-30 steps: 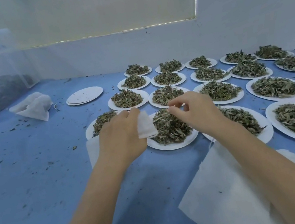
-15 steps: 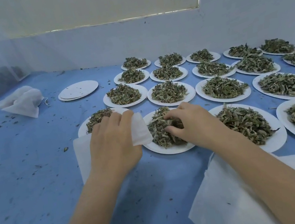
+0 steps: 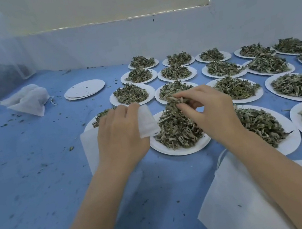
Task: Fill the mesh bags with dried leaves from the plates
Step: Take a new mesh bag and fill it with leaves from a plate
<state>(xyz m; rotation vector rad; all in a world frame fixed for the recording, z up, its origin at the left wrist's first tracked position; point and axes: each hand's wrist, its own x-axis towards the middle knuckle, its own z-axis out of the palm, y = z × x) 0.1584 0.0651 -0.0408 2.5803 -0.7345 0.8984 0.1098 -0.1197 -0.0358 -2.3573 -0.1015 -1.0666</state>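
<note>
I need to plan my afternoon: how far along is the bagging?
Early. Done: one filled bag lies far left beside emptied plates. In hand: left hand holds a mesh bag; right hand lifts leaves. Left: many heaped plates.

head view, looking forward-down (close) over blue table (image 3: 37,184).

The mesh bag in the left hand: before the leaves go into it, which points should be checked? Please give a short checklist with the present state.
1. Left hand holds the mesh bag: ok.
2. Bag mouth open toward the leaves: cannot tell, the hand hides it.
3. Right hand has a grip on a pinch of dried leaves: ok.
4. Pinch lifted above the plate: ok.
5. Leaves over the bag: not ok, they hang over the plate.
</note>
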